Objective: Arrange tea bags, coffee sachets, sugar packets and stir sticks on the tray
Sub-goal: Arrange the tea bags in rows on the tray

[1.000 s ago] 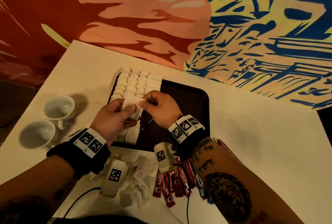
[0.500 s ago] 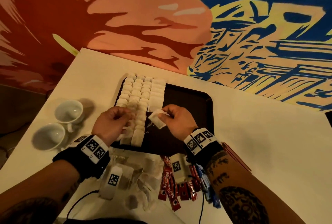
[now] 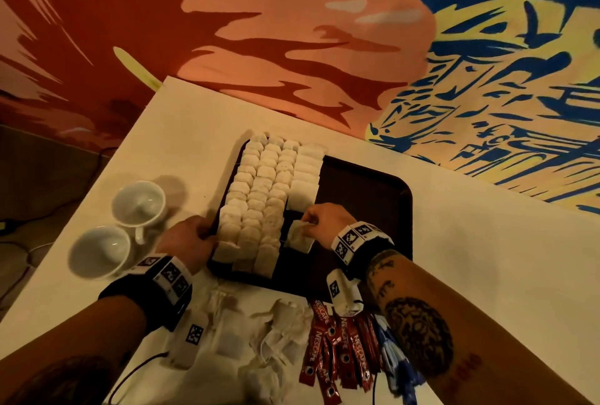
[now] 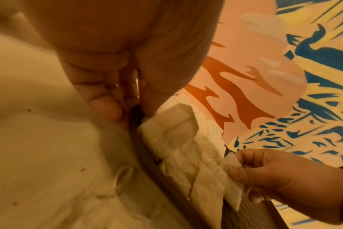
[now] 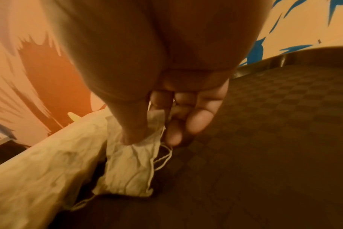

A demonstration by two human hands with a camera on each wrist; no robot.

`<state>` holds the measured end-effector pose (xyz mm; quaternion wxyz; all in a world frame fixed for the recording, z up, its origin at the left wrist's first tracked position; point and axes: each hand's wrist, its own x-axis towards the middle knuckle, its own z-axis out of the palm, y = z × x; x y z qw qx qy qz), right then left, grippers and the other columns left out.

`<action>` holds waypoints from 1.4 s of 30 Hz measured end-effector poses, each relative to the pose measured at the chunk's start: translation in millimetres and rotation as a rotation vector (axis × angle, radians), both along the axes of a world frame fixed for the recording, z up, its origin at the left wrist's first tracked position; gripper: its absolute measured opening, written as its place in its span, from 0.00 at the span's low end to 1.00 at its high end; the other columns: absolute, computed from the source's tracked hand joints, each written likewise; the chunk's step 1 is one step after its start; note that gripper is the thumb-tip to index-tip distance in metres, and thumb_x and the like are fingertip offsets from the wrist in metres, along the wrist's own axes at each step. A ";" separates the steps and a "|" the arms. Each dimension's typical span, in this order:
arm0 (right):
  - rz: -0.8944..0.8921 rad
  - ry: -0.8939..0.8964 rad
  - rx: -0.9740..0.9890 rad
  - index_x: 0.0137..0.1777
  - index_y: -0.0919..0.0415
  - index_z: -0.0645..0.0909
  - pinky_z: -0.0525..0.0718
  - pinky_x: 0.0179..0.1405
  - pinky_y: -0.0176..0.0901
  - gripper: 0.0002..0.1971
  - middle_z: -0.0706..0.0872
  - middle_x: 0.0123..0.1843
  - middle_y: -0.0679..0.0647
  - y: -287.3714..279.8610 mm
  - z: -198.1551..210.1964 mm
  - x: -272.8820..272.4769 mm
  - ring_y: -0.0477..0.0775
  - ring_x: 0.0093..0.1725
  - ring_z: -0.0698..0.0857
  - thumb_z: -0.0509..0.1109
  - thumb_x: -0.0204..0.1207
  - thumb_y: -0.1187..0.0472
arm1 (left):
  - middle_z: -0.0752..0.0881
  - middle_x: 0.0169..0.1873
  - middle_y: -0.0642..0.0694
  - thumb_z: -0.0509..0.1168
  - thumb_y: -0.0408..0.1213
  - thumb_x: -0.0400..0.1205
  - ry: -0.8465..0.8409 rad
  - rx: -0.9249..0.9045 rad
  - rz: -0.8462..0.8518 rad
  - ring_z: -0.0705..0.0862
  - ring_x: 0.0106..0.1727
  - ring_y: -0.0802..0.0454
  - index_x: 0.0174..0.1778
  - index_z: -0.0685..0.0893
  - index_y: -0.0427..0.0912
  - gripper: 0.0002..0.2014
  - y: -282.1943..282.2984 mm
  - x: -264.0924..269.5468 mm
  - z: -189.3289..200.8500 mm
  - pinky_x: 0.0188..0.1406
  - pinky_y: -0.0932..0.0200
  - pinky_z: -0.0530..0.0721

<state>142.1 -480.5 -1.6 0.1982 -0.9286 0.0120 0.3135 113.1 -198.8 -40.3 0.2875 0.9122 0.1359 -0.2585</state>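
Four columns: tea bags [image 3: 269,190] are laid overlapping on the left part of the dark tray [image 3: 367,190]; the fourth column stops short of the near rim.
Right hand [image 3: 328,221]: one tea bag [image 3: 300,237] is pinched between thumb and curled fingers; in the right wrist view the bag [image 5: 131,167] hangs low over the tray floor, just beside the third column, its string trailing loose.
Left hand [image 3: 188,240]: it is set at the tray's left edge, with fingertips [image 4: 106,106] curled down at the rim beside the first column; whether the rim is gripped or only touched cannot be told.
Step judged: the held bag is being set down to extend the fourth column toward the near rim.
Still off the tray: loose tea bags [image 3: 259,333], red coffee sachets [image 3: 337,349] and blue packets [image 3: 399,369] lie on the white table [image 3: 470,274] near the person; stir sticks cannot be made out.
Bystanders: two white cups [image 3: 120,226] stand left of the tray.
Risk, string: the loose string could be caught under a neighbouring bag and a column dragged crooked.
Risk, overlap: a careless release could leave the bag askew across the third column.
Risk, tray: pressure from the left hand could shift the tray and disturb the rows.
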 end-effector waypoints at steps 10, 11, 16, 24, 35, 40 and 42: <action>-0.106 -0.111 -0.070 0.52 0.52 0.86 0.79 0.49 0.39 0.08 0.88 0.53 0.51 1.0 -15.5 41.6 0.53 0.54 0.86 0.74 0.78 0.49 | 0.86 0.43 0.58 0.75 0.43 0.77 0.063 -0.123 0.120 0.85 0.50 0.53 0.60 0.85 0.55 0.15 5.8 1.4 -5.2 0.59 0.52 0.83; -0.106 -0.117 -0.070 0.52 0.52 0.86 0.80 0.50 0.39 0.08 0.89 0.54 0.51 1.1 -16.1 44.9 0.53 0.54 0.86 0.74 0.78 0.49 | 0.86 0.43 0.58 0.75 0.43 0.77 0.056 -0.126 0.125 0.86 0.50 0.53 0.60 0.85 0.55 0.16 6.8 1.3 -5.8 0.59 0.52 0.84; -0.081 -0.116 -0.083 0.52 0.52 0.85 0.81 0.52 0.39 0.08 0.88 0.55 0.51 2.2 -15.5 55.1 0.52 0.55 0.86 0.76 0.77 0.52 | 0.86 0.42 0.58 0.76 0.43 0.77 0.068 -0.142 0.136 0.86 0.51 0.52 0.59 0.85 0.56 0.15 9.0 1.6 -9.5 0.60 0.53 0.83; -0.199 -0.169 0.005 0.56 0.54 0.85 0.81 0.53 0.39 0.14 0.86 0.52 0.49 2.2 -11.8 46.5 0.49 0.52 0.84 0.80 0.74 0.51 | 0.90 0.49 0.51 0.75 0.44 0.77 0.044 -0.106 0.112 0.87 0.53 0.49 0.62 0.85 0.53 0.17 8.2 1.7 -7.6 0.60 0.54 0.83; -0.284 -0.225 0.084 0.54 0.50 0.81 0.81 0.54 0.40 0.09 0.82 0.56 0.50 15.5 -2.6 -56.5 0.47 0.52 0.82 0.76 0.77 0.55 | 0.88 0.60 0.43 0.62 0.46 0.84 -0.067 0.016 0.022 0.84 0.61 0.40 0.64 0.84 0.48 0.15 9.8 -38.7 14.5 0.58 0.53 0.79; -0.194 -0.133 0.016 0.55 0.45 0.80 0.85 0.61 0.52 0.09 0.82 0.58 0.47 27.9 -11.7 -103.3 0.49 0.57 0.83 0.73 0.78 0.48 | 0.87 0.63 0.48 0.64 0.37 0.80 -0.057 0.022 -0.076 0.85 0.62 0.47 0.61 0.84 0.53 0.14 27.0 -74.6 22.2 0.63 0.54 0.81; -0.155 -0.112 -0.029 0.59 0.45 0.80 0.84 0.63 0.55 0.11 0.82 0.61 0.47 30.6 -14.6 -118.7 0.51 0.60 0.82 0.71 0.79 0.45 | 0.84 0.65 0.50 0.69 0.39 0.76 -0.019 0.011 -0.101 0.84 0.62 0.48 0.64 0.82 0.54 0.19 31.9 -90.3 24.2 0.62 0.56 0.81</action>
